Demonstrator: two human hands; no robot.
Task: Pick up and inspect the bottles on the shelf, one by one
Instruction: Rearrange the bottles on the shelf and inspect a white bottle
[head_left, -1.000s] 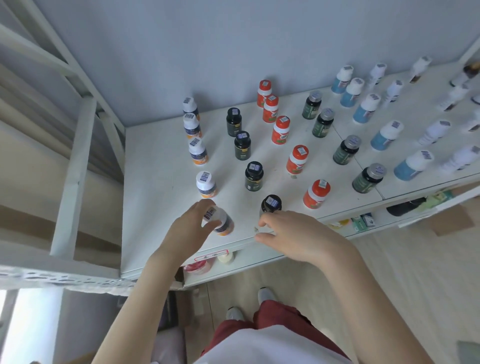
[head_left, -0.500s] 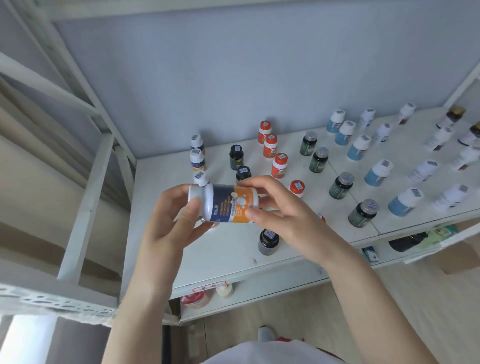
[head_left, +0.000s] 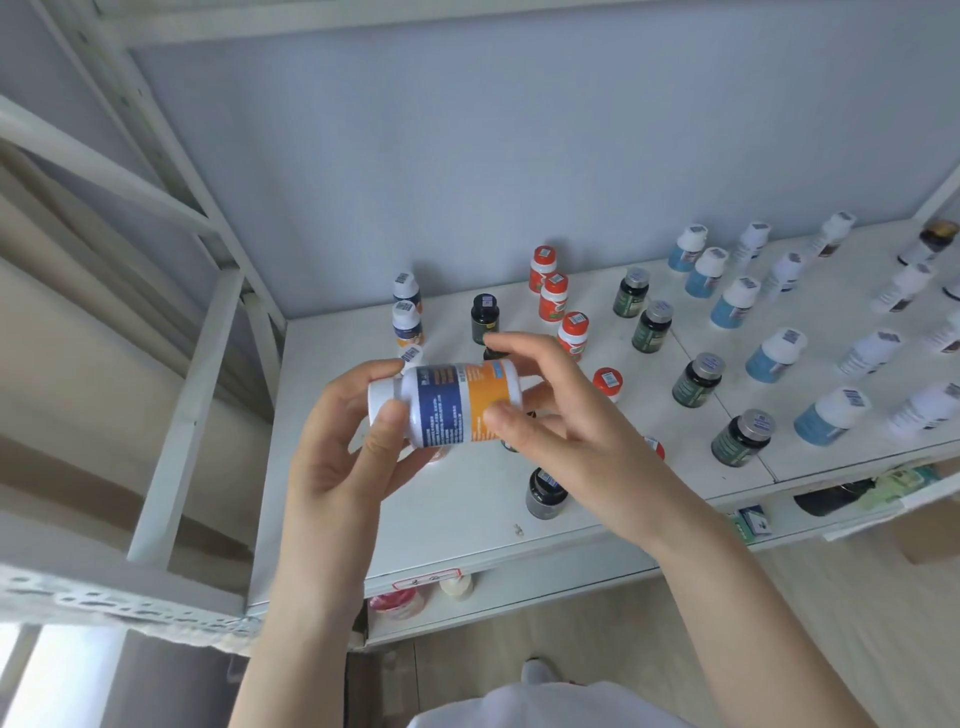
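Observation:
A white bottle with a blue and orange label (head_left: 448, 404) lies sideways in the air above the white shelf (head_left: 467, 525). My left hand (head_left: 343, 447) grips its white cap end. My right hand (head_left: 561, 415) pinches its base end between thumb and fingers. Behind it on the shelf stand columns of bottles: white ones with the same label (head_left: 407, 323), black ones (head_left: 484, 318), red ones (head_left: 553, 296), dark green ones (head_left: 696, 379) and pale blue ones (head_left: 775, 355). A black bottle (head_left: 544, 492) stands nearest the front edge, below my right hand.
White bottles (head_left: 868, 353) fill the right end of the shelf. A white metal rack frame (head_left: 182, 395) rises at the left. The grey wall (head_left: 519, 156) closes the back. A lower shelf holds a red tub (head_left: 395, 603) and small boxes (head_left: 753, 522).
My left hand lifted the bottle off the shelf's front left, and my right hand joined it. Since half a second ago the bottle has been rotated, showing more text on the label.

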